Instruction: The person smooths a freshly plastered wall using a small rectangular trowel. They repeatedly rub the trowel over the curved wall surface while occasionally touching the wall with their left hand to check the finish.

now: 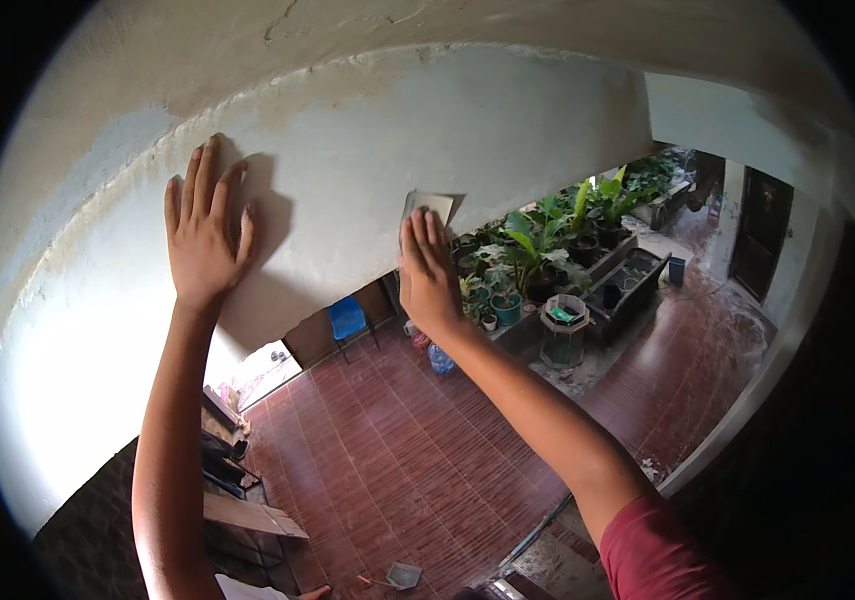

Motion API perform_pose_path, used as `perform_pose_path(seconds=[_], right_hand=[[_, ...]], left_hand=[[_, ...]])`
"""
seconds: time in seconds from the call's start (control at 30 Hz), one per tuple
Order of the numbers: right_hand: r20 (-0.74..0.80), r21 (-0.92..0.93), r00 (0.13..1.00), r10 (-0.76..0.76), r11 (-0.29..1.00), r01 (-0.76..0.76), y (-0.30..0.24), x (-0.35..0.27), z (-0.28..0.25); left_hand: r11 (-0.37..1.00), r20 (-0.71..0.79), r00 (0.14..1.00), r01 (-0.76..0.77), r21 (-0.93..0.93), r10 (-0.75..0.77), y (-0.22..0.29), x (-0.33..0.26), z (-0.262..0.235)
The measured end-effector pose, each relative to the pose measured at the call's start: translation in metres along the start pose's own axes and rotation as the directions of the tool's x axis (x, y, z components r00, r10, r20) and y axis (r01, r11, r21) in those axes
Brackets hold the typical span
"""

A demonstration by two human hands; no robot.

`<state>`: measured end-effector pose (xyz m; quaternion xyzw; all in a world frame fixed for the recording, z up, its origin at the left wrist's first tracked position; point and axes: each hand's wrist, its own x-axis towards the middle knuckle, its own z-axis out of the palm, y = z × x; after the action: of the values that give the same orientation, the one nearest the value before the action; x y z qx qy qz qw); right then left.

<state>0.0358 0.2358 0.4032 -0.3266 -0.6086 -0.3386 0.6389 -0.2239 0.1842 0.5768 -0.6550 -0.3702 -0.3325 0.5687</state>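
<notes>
Head view: both arms are reaching up to a pale wall (348, 150). Left hand (206, 240) is lying over the wall's left part, palm side toward it, fingers spread wide; its shadow is falling on the wall just to the right. Can't tell if the whole palm is touching. Right hand (430, 280) is working at the wall's lower edge, fingers narrow, close together, tips overlapping a small grey sheet (436, 201). Sheet is lying against the wall near that lower edge, partly under the right fingertips, poking out above them, well apart from the left hand and to its right. Its right corner is standing off the wall, throwing a dark shadow. Thumb is hiding, so can't tell whether it's pinching the sheet.

Below the wall, red-brown tiled floor (378, 430) is stretching out. Blue chair (348, 317) is standing under the wall's lower edge; potted plants (528, 245) are showing below the wall's right part, octagonal container (563, 330) sitting near them.
</notes>
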Motion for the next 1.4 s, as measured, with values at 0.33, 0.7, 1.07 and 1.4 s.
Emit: perform_pose_path(seconds=[0.33, 0.7, 1.07, 1.4], right_hand=[[0.207, 0.12, 0.965, 0.163, 0.974, -0.19, -0.013, -0.07, -0.046], [0.215, -0.147, 0.203, 0.955, 0.238, -0.96, -0.082, -0.354, -0.29], [0.139, -0.23, 0.126, 0.982, 0.155, -0.961, -0.116, -0.434, -0.326], [0.158, -0.19, 0.168, 0.973, 0.197, -0.962, -0.118, -0.441, -0.322]], left_hand=[[1.0, -0.001, 1.0, 0.005, 0.007, -0.005, 0.001, 0.0, -0.001], [0.996, 0.11, 0.993, 0.036, 0.087, -0.045, 0.014, 0.008, -0.001], [0.929, 0.231, 0.907, -0.309, -0.201, 0.352, 0.123, 0.029, 0.033], [0.929, 0.248, 0.897, -0.34, -0.143, 0.366, 0.123, 0.028, 0.033]])
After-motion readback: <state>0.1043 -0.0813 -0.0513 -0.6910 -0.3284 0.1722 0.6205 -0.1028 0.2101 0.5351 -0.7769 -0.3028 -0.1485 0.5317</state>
